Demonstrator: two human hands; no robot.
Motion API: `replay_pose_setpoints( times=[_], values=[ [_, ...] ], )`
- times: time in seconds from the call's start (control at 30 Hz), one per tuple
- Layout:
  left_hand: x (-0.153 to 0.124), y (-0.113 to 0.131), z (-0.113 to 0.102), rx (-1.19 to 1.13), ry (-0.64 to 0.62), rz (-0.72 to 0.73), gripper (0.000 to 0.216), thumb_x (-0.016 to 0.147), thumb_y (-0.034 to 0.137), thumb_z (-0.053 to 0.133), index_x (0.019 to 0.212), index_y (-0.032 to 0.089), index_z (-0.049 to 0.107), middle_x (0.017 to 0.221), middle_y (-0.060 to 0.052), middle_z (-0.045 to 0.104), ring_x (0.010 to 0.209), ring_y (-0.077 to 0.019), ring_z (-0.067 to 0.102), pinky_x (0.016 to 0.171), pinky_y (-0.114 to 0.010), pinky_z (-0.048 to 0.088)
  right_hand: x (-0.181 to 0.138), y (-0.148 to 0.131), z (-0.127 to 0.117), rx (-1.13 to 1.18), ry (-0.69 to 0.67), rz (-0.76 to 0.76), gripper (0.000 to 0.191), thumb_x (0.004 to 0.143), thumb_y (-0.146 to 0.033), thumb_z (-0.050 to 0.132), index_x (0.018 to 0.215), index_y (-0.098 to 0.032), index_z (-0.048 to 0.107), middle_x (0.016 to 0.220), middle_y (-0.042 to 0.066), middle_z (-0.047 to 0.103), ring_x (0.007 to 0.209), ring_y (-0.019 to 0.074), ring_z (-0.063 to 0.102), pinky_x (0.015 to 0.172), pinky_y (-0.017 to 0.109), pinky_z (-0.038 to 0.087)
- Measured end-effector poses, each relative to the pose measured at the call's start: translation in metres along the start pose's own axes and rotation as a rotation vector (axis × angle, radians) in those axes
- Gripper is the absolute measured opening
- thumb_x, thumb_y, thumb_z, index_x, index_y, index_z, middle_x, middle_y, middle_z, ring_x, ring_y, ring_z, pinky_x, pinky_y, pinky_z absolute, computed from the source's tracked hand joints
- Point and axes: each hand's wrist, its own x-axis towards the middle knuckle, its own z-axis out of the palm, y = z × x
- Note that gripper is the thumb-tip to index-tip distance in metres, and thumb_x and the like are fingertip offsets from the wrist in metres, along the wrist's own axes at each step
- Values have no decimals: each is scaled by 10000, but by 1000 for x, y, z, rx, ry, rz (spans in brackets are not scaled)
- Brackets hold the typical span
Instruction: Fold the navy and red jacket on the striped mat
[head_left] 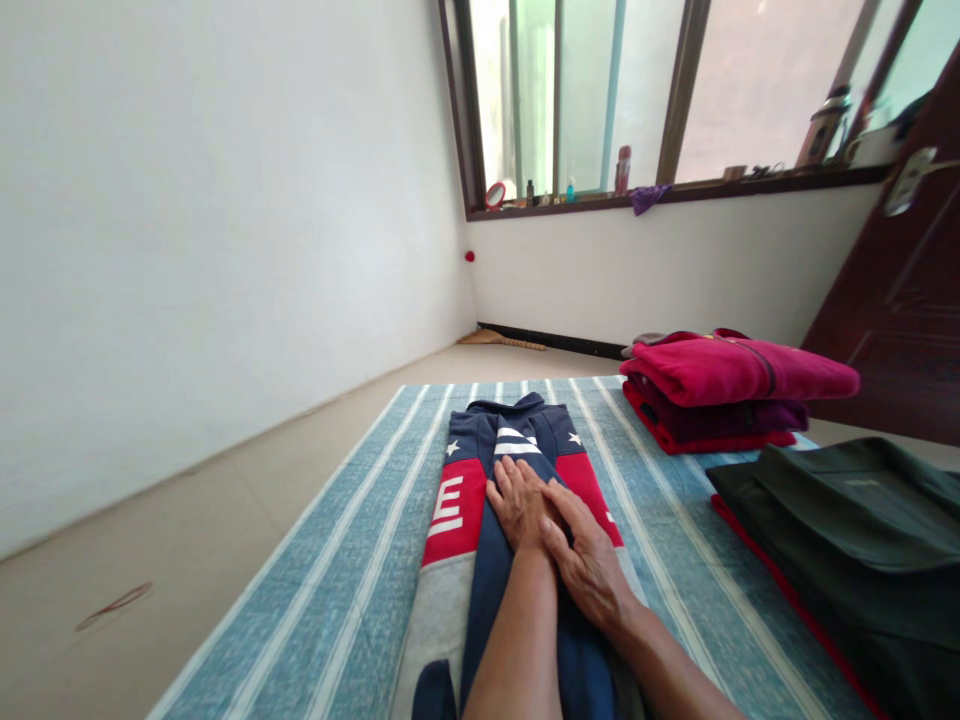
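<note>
Two hands (pixel 559 530), one jacket (pixel 517 470), flat

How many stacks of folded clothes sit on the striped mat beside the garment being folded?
2: a pink-and-red stack at the mat's far right, and a dark green stack nearer, partly cut off by the frame.

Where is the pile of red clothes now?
In the head view the red pile lies at the right on the striped mat, beyond the dark green garment and near the brown door.
</note>
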Motion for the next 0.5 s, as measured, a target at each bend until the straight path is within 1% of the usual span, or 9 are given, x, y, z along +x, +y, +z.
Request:
replay_pose_setpoints(
  times=[0.13,0.33,0.5],
  values=[
    [1,-1,2,4,12,3,563,900,326,367,1393,64,440,1490,-172,361,1404,-305,275,1120,-498,251,0,0,0,1,11,1,433,885,-377,529,1287,-223,572,1364,80,541,1290,255,460,1103,461,348],
    [1,0,1,5,10,1,579,899,329,379,1392,30,427,1487,-199,351,1403,-315,273,1124,-501,242,1,-1,-1,5,13,11,432,881,-389,529,1275,-218,582,1355,83,549,1282,258,470,1101,459,353],
    [0,1,0,6,-1,2,582,903,331,382,1396,24,416,1493,-200,336,1410,-318,254,1132,-497,229,1,-1,-1,1,12,13,434,882,-394,531,1275,-218,583,1355,83,549,1284,258,467,1099,461,354]
  ],
)
